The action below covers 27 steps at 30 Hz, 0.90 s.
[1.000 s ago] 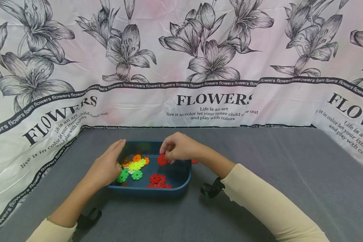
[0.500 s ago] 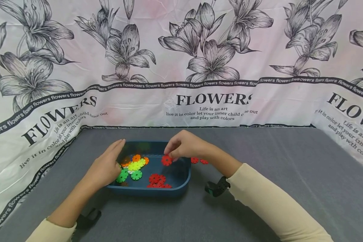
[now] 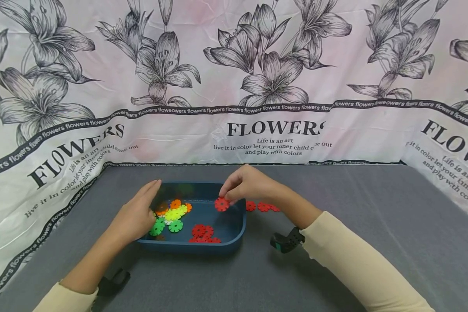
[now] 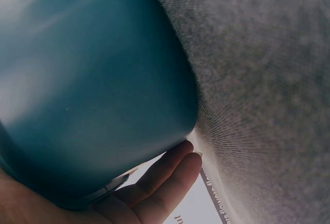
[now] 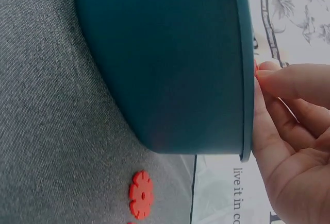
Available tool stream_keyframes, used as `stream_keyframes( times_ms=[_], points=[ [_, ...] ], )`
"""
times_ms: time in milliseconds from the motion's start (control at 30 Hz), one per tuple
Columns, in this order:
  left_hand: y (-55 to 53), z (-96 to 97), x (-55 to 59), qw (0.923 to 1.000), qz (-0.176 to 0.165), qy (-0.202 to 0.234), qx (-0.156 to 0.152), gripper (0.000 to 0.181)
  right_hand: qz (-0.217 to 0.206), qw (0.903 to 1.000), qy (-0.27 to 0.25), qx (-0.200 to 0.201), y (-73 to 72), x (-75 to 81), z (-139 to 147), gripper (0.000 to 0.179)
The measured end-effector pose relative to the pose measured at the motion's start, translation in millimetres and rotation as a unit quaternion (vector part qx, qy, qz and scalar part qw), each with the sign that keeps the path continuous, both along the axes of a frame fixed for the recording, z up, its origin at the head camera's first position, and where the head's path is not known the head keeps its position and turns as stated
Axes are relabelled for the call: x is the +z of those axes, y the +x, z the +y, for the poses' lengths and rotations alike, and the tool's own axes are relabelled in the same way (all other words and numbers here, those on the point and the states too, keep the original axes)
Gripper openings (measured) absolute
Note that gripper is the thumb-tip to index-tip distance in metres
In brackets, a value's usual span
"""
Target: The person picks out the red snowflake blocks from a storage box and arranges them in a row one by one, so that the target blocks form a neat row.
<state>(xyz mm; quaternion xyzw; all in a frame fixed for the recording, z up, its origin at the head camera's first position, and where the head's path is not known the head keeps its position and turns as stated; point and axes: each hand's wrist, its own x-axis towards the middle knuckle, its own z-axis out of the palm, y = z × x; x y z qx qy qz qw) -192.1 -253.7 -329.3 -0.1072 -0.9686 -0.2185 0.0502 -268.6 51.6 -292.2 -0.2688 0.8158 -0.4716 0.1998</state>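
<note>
My right hand (image 3: pixel 249 184) pinches a red notched plastic disc (image 3: pixel 221 204) between thumb and fingertips, over the right part of a dark blue bin (image 3: pixel 191 248). In the right wrist view the bin wall hides most of that disc. My left hand (image 3: pixel 134 216) grips the bin's left wall, thumb over the rim and fingers stretched along the outside; the left wrist view shows those fingers (image 4: pixel 172 183) against the wall. Inside the bin lie several red discs (image 3: pixel 200 232) at the front, with yellow discs (image 3: pixel 175 212), green discs (image 3: pixel 176 226) and orange discs (image 3: pixel 175 203) toward the left.
A few red discs (image 3: pixel 263 206) lie in a row on the grey cloth (image 3: pixel 355 208) just right of the bin, partly behind my right forearm. One red disc (image 5: pixel 141 195) appears near the bin in the right wrist view. A flower-printed curtain (image 3: pixel 171 134) closes off the back.
My right hand has moved to the right with the red disc, toward the bin's right wall. More of the red row outside has come into view. The left hand stays put.
</note>
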Motion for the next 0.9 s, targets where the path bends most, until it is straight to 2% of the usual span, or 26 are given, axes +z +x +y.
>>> stream_keyframes(
  times_ms=[267, 433, 900],
  points=[
    [0.0, -0.5, -0.8, 1.0, 0.001, -0.001, 0.0, 0.079, -0.019, 0.9994, -0.017, -0.024, 1.8, 1.4, 11, 0.012],
    [0.2, -0.5, -0.4, 1.0, 0.002, 0.001, 0.0, 0.079, -0.015, 0.9992, -0.008, -0.035, 1.4, 1.4, 20, 0.012],
    [-0.1, -0.9, -1.4, 1.0, 0.004, 0.001, 0.0, 0.079, -0.017, 0.9985, -0.03, -0.042, -0.8, -3.8, 49, 0.013]
  ],
)
